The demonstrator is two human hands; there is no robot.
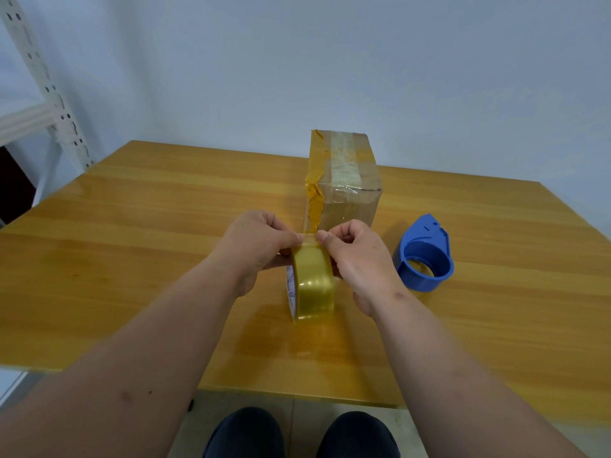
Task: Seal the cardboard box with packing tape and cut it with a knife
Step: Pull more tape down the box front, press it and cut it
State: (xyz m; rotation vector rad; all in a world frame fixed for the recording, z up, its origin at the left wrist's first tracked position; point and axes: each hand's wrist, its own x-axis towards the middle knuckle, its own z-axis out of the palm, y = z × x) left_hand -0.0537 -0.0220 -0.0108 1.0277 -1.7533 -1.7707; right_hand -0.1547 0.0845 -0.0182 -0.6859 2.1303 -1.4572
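We saw the tape roll (312, 285) standing on edge on the worktop (132, 246), near its front edge, held upright between both hands. The roll was yellowish and see-through, with a white printed core showing on its left side. A short free end of tape (310, 239) rose from the top of the roll, and both hands gripped it there.

The left hand (256, 246) came in from the lower left, wrist bent, knuckles up; its fingers (281, 223) were curled tight, with the thumb pinching the left edge of the tape end. The right hand (360, 256) mirrored it from the lower right, thumb and curled fingers pressed together on the right edge of the same tape end. Both palms cupped the roll's sides. Both forearms were bare and stretched forward over the worktop's front edge.

Just behind the hands stood the box (347, 183), a brown cardboard one, upright and already wrapped with strips of clear and yellow tape; a loose, crumpled yellow strip (314, 200) hung down its left front corner towards the hands. Whether that strip joined the tape end we could not tell.

To the right of the roll, apart from it, lay a blue dispenser (425, 256). A white metal rack (56, 94) stood at the far left, against a pale wall (363, 61).
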